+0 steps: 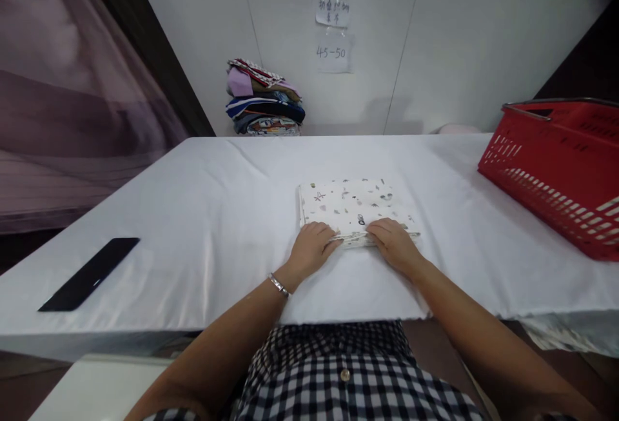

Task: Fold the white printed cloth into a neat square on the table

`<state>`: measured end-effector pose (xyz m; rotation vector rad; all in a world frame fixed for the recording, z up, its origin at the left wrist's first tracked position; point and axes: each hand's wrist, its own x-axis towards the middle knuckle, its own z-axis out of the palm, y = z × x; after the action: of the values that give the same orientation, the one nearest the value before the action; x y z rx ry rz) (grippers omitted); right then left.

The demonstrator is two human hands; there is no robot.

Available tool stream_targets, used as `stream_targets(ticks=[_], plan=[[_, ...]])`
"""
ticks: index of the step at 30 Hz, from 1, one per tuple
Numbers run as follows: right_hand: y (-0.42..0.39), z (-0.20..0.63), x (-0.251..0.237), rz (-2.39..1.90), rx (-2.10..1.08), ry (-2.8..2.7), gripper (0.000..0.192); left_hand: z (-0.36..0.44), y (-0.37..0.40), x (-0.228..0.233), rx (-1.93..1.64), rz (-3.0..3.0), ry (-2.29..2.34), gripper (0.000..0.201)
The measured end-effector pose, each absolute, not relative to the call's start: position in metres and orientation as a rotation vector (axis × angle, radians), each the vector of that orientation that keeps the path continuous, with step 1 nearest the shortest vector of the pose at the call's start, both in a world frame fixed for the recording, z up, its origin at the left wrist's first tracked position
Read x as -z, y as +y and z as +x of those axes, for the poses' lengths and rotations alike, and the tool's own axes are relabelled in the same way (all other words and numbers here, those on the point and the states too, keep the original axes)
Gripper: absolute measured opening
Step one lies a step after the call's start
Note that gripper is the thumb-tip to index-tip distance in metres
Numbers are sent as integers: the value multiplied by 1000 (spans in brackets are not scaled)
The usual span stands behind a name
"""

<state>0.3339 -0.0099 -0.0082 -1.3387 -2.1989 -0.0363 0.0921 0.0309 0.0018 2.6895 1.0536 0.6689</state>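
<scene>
A folded white cloth (352, 204) with small printed figures lies flat on the white-covered table, its layered edge facing me. My left hand (314, 245) grips the near left part of that edge, fingers on top and thumb against the layers. On the near right part, my right hand (393, 243) holds the same edge in a similar way, its thumb partly hidden. Both hands are closed on the cloth, with a short stretch of layered edge showing between them.
A red plastic basket (556, 176) stands at the table's right. Toward the left front lies a flat black object (91, 273). Behind the table's far edge is a stack of folded fabrics (265, 100). Handwritten paper signs (333, 52) hang on the wall.
</scene>
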Motion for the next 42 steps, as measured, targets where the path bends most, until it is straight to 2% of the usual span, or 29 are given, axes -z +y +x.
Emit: stream_targets(ticks=[14, 21, 24, 28, 31, 38, 42], plan=[[-22, 353, 11, -1322, 16, -2252, 29, 82, 35, 5, -700, 2814, 955, 24], [-45, 405, 15, -1541, -8, -1778, 26, 65, 33, 2, -752, 2880, 940, 23], [-45, 416, 16, -1666, -185, -1438, 28, 61, 32, 2, -760, 2895, 946, 24], [-37, 415, 6, -1865, -659, -1164, 33, 60, 32, 3, -776, 2905, 937, 24], [-30, 410, -6, -1966, -893, -1046, 35, 60, 33, 5, -781, 2896, 927, 22], [-18, 408, -19, -2071, -1080, -1052, 39, 61, 33, 6, -803, 2875, 926, 23], [-23, 412, -20, -1928, -1137, -1014, 39, 60, 33, 7, -821, 2869, 922, 23]])
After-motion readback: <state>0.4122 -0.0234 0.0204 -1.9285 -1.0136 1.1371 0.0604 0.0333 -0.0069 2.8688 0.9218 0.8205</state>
